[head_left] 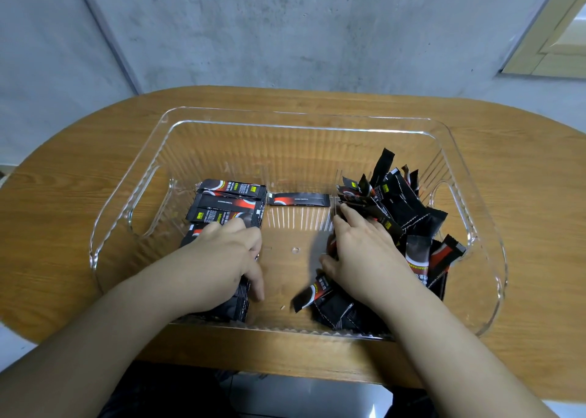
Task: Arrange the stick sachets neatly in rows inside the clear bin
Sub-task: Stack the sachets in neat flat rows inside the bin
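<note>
Head view: left hand [228, 252] pressing flat on row [226, 205], right hand's [364, 252] fingers [344, 211] spread over pile [399, 214], risking scattering sachets across bin [298, 126].

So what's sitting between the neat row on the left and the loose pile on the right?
Head view: one single sachet lies crosswise at the far end between the neat row and the loose pile; nearer, only bare bin floor.

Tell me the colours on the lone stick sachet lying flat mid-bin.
The lone stick sachet is black with a red-and-white swoosh and white ends; head view.
</note>
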Available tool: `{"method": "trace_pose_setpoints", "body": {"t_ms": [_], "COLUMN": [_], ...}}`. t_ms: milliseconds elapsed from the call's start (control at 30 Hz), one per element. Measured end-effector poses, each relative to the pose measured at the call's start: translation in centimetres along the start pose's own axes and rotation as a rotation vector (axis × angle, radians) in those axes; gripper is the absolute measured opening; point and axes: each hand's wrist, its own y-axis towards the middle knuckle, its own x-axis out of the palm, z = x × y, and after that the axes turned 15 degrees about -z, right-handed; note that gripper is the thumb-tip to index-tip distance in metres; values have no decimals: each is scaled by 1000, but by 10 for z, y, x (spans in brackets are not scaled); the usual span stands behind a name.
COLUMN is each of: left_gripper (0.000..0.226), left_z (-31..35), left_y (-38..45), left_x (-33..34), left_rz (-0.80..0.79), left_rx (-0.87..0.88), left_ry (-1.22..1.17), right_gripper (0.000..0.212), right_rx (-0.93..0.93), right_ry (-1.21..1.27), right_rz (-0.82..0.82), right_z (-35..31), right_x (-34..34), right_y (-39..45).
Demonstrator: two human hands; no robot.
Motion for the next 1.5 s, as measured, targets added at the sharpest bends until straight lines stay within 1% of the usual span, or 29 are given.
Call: {"method": "trace_pose_setpoints", "body": {"t_ms": [167,333,467,533,633,700,733,833,900,1000,1133,1233,1333,1500], "left_gripper": [56,64,55,48,33,21,20,40,41,36,30,33,35,25], "left_z": [3,2,-1,1,9,21,28,41,44,45,37,31,30,33], "left_y": [-2,-3,0,3,10,18,23,35,40,41,46,52,65,82], "left_x": [1,6,8,9,7,1,-3,-10,-11,-11,-19,-34,-48,-58], "left_rz": [-35,-28,-56,-13,135,149,131,34,10,23,57,80,116,191], "left_rx": [-4,19,20,42,155,201,220,228,224,234,167,45,-74,-159], "left_ry": [84,-22,-42,-72,-115,-126,-122,-102,-68,-69,-50,80,162,186], "right_gripper": [66,64,64,64,57,54,54,53,52,51,49,45,42,44], "right_rx": [3,3,0,4,5,3,3,2,2,-4,-5,-3,3,0], "right_ry": [-5,-10,-8,-8,-7,-5,-8,-8,-5,1,41,74,88,91], "right_rz": [-5,-1,-6,-9,4,1,-2,-7,-11,-1,13,22,32,39], "right_z": [0,0,0,1,1,1,1,1,1,2,2,2,2,2], "right_x": [0,0,-1,0,1,1,1,0,0,1,2,2,3,2], "right_y": [0,-1,-1,0,2,2,2,2,2,3,3,4,4,4]}}
